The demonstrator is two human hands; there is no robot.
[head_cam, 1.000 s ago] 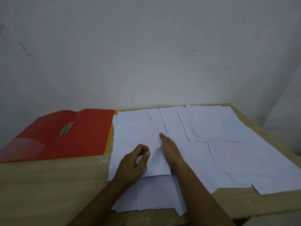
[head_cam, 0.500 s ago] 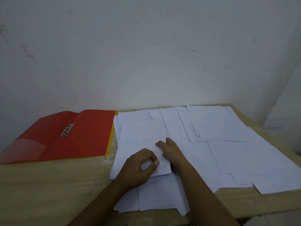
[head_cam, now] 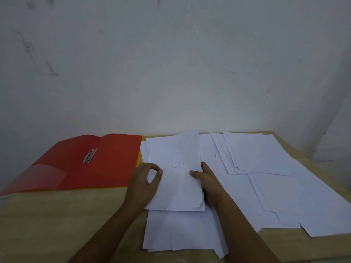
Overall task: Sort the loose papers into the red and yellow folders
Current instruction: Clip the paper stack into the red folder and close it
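A wooden table (head_cam: pixel 57 224) carries loose papers (head_cam: pixel 275 186) spread from centre toward three o'clock. At nine o'clock the red folder (head_cam: pixel 79 166) lies open over the yellow folder (head_cam: pixel 140 158), a metal clip (head_cam: pixel 89 156) inside. At centre, the left hand (head_cam: pixel 144 184) and right hand (head_cam: pixel 209 182) each pinch a side edge of a sheet marked "Dokumen" (head_cam: pixel 176 179).

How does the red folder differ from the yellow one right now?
The red folder lies open, both flaps and its metal clip showing; the yellow folder shows only as a thin edge. Red lies on top, yellow underneath. Both rest on the table, left of the papers.
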